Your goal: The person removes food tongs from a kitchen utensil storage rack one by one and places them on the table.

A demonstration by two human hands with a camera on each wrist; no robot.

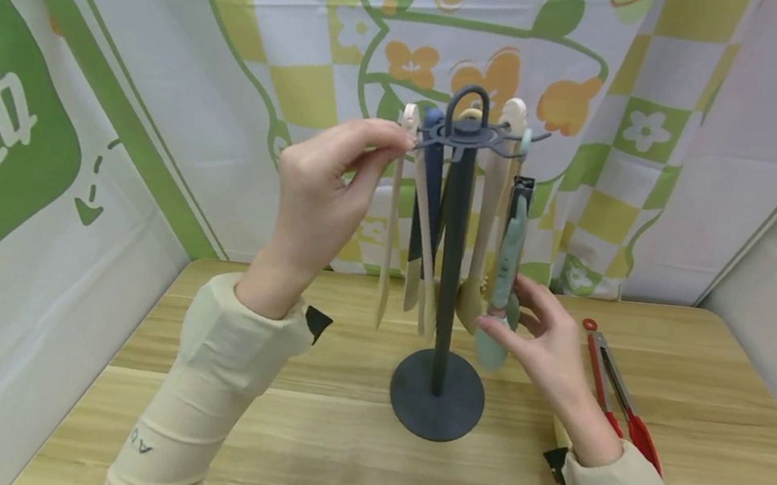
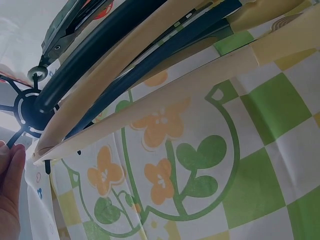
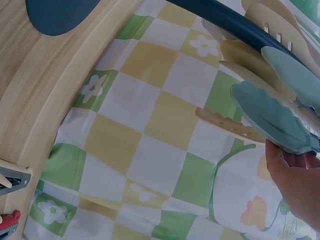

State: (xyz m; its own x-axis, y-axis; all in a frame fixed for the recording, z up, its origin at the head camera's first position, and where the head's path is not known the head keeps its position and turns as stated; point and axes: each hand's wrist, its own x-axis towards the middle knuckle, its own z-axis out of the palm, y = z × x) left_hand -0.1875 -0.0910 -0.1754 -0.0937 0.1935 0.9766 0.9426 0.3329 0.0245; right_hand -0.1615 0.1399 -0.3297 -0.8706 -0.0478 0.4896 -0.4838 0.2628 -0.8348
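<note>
A dark utensil stand (image 1: pixel 451 282) rises from a round base, with hooks spread around its top. My left hand (image 1: pixel 326 186) pinches the tip of a left hook between thumb and finger, close beside a hanging beige utensil (image 1: pixel 389 251). On the right side, mint-green tongs (image 1: pixel 508 265) hang upright by the ring at their top. My right hand (image 1: pixel 553 352) holds these tongs low down, near their scalloped heads (image 3: pixel 275 117). Between the hands hang a beige spoon (image 1: pixel 473 293) and a blue-handled utensil (image 1: pixel 428 199), partly behind the pole.
Red-and-steel tongs (image 1: pixel 611 383) lie on the wooden table (image 1: pixel 306 443) right of the stand, partly hidden by my right forearm. A patterned cloth (image 1: pixel 294 61) hangs behind the table, with white panels at both sides.
</note>
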